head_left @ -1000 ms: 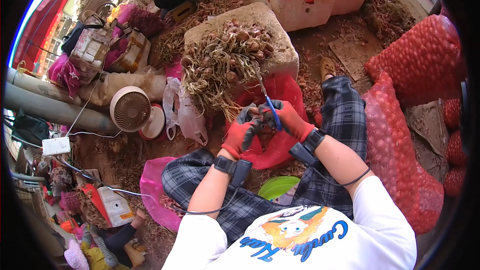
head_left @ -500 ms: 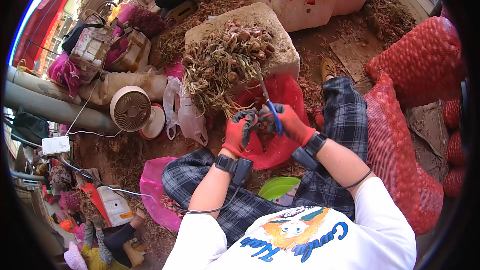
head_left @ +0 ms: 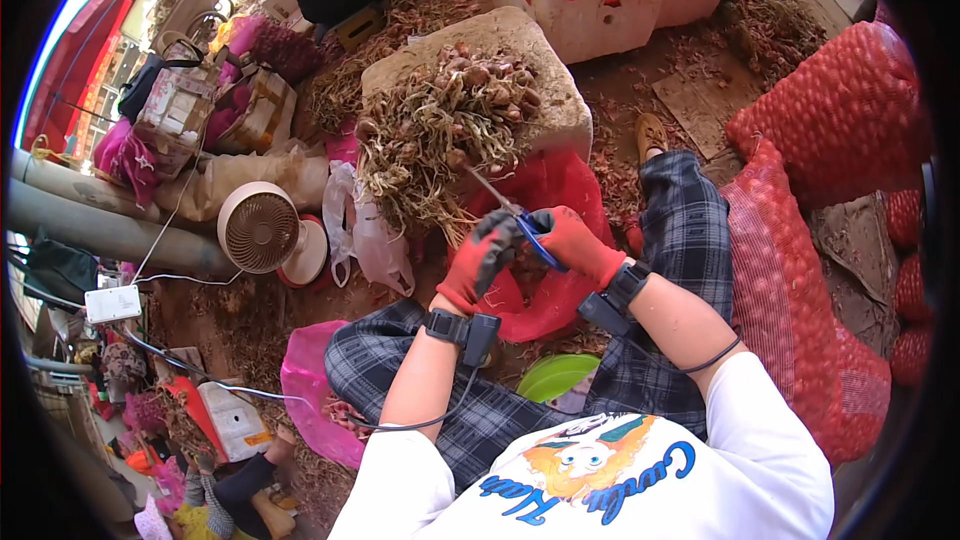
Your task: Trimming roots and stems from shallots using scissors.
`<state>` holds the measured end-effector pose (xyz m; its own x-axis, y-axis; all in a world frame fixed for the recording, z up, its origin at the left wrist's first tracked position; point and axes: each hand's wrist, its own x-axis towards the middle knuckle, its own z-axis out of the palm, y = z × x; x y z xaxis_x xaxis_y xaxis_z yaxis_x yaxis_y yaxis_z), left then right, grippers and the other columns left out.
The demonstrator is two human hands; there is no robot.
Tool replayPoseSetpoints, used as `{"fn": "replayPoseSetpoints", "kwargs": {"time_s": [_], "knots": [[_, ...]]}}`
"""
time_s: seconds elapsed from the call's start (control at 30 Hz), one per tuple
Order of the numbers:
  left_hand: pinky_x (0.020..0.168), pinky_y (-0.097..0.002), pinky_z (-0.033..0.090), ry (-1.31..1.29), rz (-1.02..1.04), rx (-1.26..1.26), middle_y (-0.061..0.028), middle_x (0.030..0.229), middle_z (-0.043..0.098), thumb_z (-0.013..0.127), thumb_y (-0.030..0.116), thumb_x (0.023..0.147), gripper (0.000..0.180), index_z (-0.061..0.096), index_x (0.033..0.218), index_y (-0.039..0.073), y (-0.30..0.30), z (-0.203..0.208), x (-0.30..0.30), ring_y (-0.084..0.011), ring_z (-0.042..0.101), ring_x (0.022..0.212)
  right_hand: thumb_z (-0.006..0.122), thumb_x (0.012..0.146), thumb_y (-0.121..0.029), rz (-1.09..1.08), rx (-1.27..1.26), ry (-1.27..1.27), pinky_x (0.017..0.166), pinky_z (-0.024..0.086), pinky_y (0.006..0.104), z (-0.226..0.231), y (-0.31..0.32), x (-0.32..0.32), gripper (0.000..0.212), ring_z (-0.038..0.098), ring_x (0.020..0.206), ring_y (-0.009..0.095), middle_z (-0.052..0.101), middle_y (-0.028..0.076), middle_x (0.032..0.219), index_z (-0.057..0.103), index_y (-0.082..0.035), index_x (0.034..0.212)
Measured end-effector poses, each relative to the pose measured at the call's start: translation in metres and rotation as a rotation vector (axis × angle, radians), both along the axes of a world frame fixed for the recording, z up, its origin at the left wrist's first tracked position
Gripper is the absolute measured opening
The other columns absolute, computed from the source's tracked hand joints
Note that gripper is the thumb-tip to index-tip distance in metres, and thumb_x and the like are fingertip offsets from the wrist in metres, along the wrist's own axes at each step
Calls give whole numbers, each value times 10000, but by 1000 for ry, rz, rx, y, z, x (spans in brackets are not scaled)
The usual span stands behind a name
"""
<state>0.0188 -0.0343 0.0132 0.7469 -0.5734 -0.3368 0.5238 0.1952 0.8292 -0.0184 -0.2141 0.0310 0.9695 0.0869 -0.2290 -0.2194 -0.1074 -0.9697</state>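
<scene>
Both hands wear red gloves with dark grey fingers. My right hand (head_left: 582,244) is closed round the blue handles of a pair of scissors (head_left: 492,188), whose blades point up and left toward the bulbs. Close beside it, my left hand (head_left: 478,265) has its fingers curled together; what they hold, if anything, is hidden. Just beyond the hands a heap of shallots (head_left: 455,120) with dry stalks lies on a pale foam block (head_left: 560,100), some stalks hanging over its near edge. Under the hands spreads an open red mesh bag (head_left: 575,190).
Full red net sacks (head_left: 790,290) stand at the right. A beige fan (head_left: 258,228), plastic bags (head_left: 380,240) and a pink bag (head_left: 310,390) are on the left. A green basin (head_left: 555,377) sits between my legs. Foam boxes (head_left: 610,25) stand at the back; other people work lower left.
The scissors have swung left, their blades now tilting toward the stalks. My left hand has turned slightly and its fingers lie nearer the scissors. The view has shifted a little.
</scene>
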Motion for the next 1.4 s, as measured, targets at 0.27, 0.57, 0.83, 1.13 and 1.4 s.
{"fn": "replayPoseSetpoints", "kwargs": {"time_s": [0.27, 0.57, 0.83, 1.13, 1.4], "knots": [[733, -221, 458, -67, -53, 59, 1, 992, 611, 556, 254, 935, 312, 562, 1169, 49, 14, 2, -4, -68, 562, 847, 615, 863, -211, 47, 542, 191, 481, 472, 240, -4, -4, -2, 226, 601, 527, 109, 639, 49, 693, 642, 12, 839], [705, -219, 473, -140, -22, 133, 3, 945, 641, 605, 152, 893, 242, 602, 1100, 27, 2, 7, -14, -57, 576, 784, 613, 863, -211, -32, 519, 207, 521, 417, 235, 6, 2, -3, 174, 524, 597, 54, 574, -19, 660, 625, -41, 824], [655, -198, 456, 7, 48, 86, -23, 907, 641, 537, 228, 947, 252, 578, 1098, 30, 3, -3, -16, -68, 567, 717, 670, 807, -179, 24, 252, -44, 520, 428, 241, -11, -3, 3, 178, 532, 596, 58, 594, 8, 668, 640, -4, 815], [682, -201, 463, -324, 225, 159, -31, 958, 646, 586, 110, 901, 255, 577, 1144, 35, -8, 1, -15, -58, 574, 794, 666, 807, -160, -67, 492, 148, 510, 460, 232, 6, -2, 3, 187, 593, 592, 96, 645, 45, 742, 661, 10, 884], [701, -175, 441, -23, 127, -95, -13, 970, 640, 571, 165, 928, 284, 570, 1169, 16, -8, 21, -16, -47, 568, 816, 669, 815, -165, -36, 423, 24, 541, 492, 236, 1, -3, 4, 212, 604, 621, 98, 653, 55, 764, 660, 15, 926]]}}
